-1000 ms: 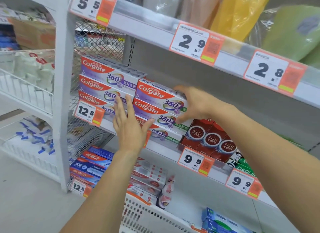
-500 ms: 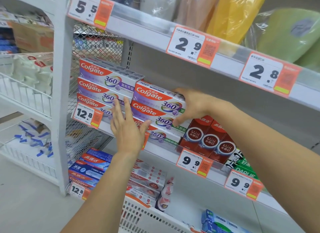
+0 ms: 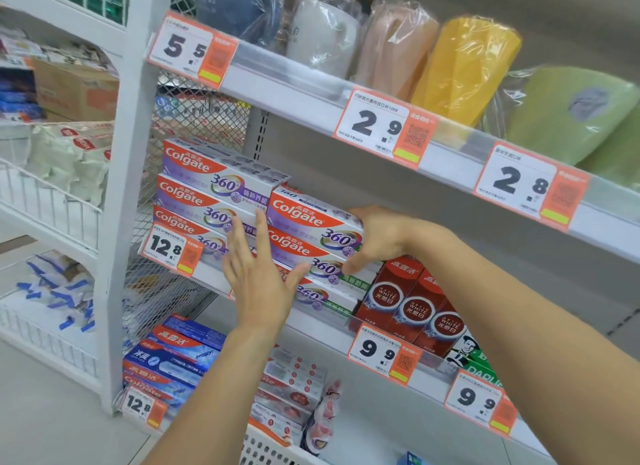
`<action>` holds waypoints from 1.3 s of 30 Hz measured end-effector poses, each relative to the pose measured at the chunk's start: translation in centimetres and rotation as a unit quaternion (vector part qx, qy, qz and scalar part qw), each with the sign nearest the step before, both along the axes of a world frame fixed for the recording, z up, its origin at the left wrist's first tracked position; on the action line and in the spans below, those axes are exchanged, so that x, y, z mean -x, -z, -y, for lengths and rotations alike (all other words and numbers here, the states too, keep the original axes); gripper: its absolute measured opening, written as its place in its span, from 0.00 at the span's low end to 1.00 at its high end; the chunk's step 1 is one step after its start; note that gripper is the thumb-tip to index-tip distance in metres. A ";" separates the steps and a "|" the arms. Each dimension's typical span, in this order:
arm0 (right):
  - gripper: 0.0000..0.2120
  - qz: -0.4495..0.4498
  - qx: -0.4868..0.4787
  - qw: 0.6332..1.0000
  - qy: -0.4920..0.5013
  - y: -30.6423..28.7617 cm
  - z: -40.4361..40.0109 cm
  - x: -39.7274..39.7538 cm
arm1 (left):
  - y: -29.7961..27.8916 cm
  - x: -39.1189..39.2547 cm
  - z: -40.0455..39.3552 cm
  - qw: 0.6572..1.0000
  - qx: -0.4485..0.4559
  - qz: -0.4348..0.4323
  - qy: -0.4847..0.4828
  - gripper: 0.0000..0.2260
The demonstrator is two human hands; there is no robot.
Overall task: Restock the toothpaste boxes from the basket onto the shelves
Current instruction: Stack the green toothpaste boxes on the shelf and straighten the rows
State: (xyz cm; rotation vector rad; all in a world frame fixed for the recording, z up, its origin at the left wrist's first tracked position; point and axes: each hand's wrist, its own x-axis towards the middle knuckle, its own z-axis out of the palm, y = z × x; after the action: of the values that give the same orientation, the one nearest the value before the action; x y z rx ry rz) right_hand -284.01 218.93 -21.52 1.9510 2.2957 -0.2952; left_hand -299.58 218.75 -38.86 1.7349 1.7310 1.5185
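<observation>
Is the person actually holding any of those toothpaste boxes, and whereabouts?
The right hand grips the right end of the upper Colgate boxes in the right-hand stack. The left hand holds nothing; its straight fingers lie against the box fronts.

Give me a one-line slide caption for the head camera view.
Left hand flat against stacked Colgate boxes, right hand gripping their end, on the middle shelf.

Top shelf, upper right of frame: plastic-wrapped cups lined up – blue (image 3: 239,7), white (image 3: 322,32), pink (image 3: 394,56), yellow (image 3: 464,66), green (image 3: 568,115). Price tags clipped along the rails: 5.5 (image 3: 192,51), 2.9 (image 3: 384,127), 2.8 (image 3: 530,186). Cardboard box (image 3: 74,92) seen far left behind a white wire rack (image 3: 48,201).
</observation>
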 end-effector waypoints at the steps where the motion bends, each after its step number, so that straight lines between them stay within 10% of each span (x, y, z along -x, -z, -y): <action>1: 0.30 0.002 -0.001 1.000 -0.003 0.0 0.1 0.0 | -0.1 0.0 0.0 1.000 -0.001 0.002 -0.001 0.48; 17: 0.29 -0.018 -0.004 1.000 -0.010 0.1 0.4 0.2 | 0.2 0.7 0.2 1.000 0.008 0.001 0.009 0.50; 22: 0.44 -0.060 -0.038 0.997 -0.041 0.4 0.9 -0.3 | 0.3 1.0 0.3 1.000 0.007 -0.002 0.015 0.50; 34: 0.37 -0.049 -0.015 0.998 -0.045 0.1 1.0 -0.2 | 0.1 0.9 0.6 1.000 0.005 0.028 0.010 0.50; 39: 0.53 -0.014 -0.075 0.995 -0.066 0.1 1.4 -0.2 | 0.2 1.0 0.5 1.000 0.003 0.020 0.011 0.50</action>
State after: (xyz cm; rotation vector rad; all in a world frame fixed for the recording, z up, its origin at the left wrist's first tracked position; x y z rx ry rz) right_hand -283.77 217.56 -21.59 1.8577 2.5185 -0.1409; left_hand -300.57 218.27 -39.11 1.7042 1.6900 1.5259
